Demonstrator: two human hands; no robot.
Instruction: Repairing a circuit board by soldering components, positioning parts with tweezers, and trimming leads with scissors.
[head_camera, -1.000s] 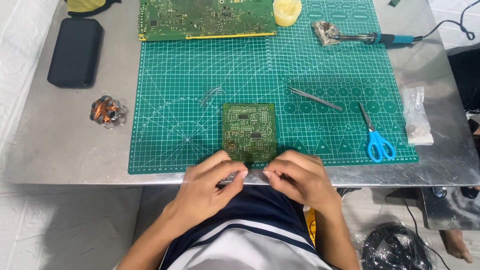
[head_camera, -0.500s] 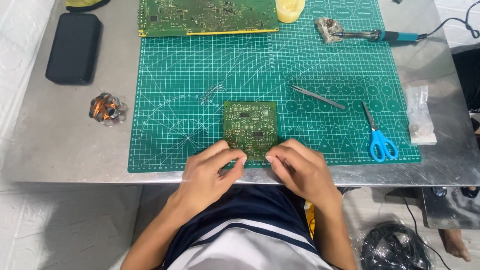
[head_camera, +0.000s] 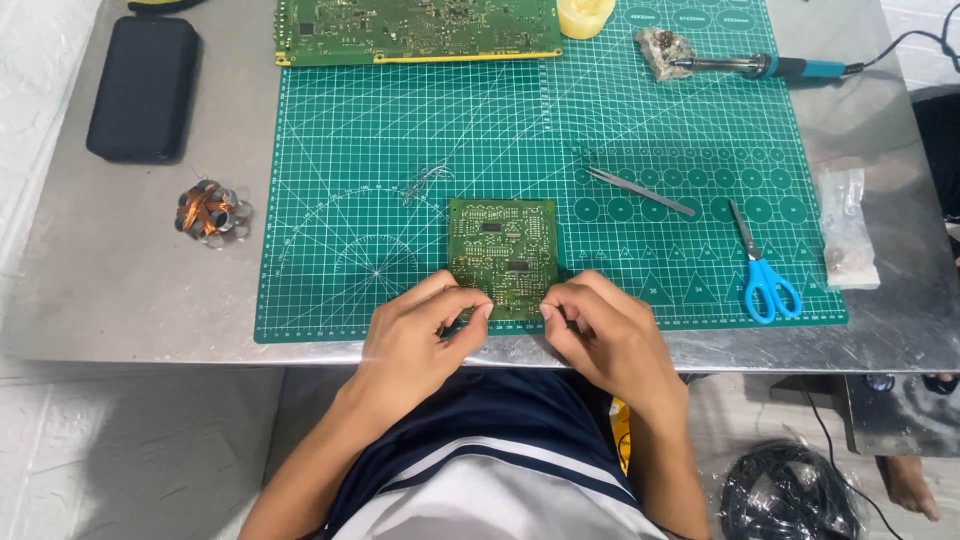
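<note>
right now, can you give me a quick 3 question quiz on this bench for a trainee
1. True or false: the blue-handled scissors lie on the green cutting mat.
2. Which lies nearest the small circuit board? A tweezers B black case C copper coil
3. Fill in: the left hand and right hand meet at the small board's ____ edge.

Key: 1 true; 2 A; 3 near (bottom)

Open cutting mat (head_camera: 350, 200) beyond small circuit board (head_camera: 503, 250); tweezers (head_camera: 640, 191) rightward.
</note>
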